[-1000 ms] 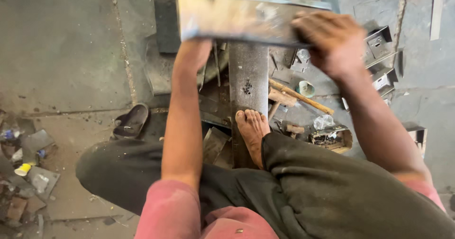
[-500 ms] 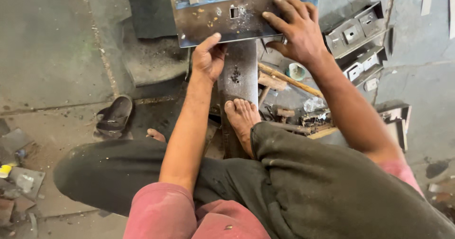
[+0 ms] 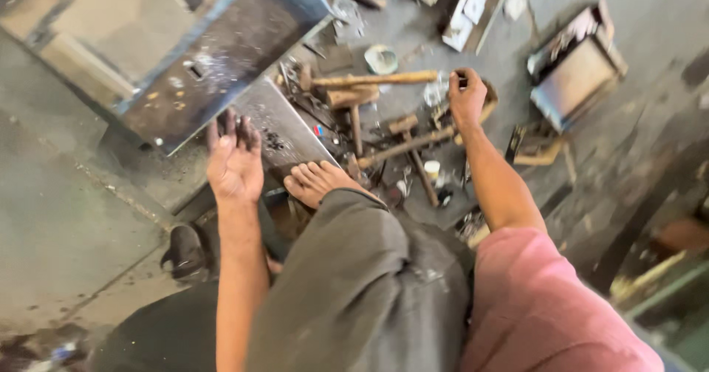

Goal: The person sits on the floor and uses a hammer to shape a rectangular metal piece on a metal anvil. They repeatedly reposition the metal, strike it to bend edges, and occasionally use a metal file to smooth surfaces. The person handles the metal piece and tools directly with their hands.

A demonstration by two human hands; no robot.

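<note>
Left hand [image 3: 233, 158] open, soot-blackened fingers spread against the edge of a tilted grey sheet-metal panel [image 3: 221, 54]. Right hand [image 3: 467, 95] reaches among wooden-handled hammers [image 3: 373, 80], fingers closed on something small, unclear. Bare foot [image 3: 316, 181] on a flat steel plate [image 3: 277, 125].

Grey sheet-metal box [image 3: 221, 54], scorched, tilted on floor; small dark object [image 3: 462, 82], pinched, above wooden-handled hammers [image 3: 377, 79].

The grey floor [image 3: 66, 224] is dirty. A flat metal plate [image 3: 284, 125], wooden-handled hammers [image 3: 384, 79] and a small round tin [image 3: 381, 59] lie on it in the middle, with metal boxes [image 3: 576, 66] far right. A dark sandal [image 3: 185, 250] lies near left.
</note>
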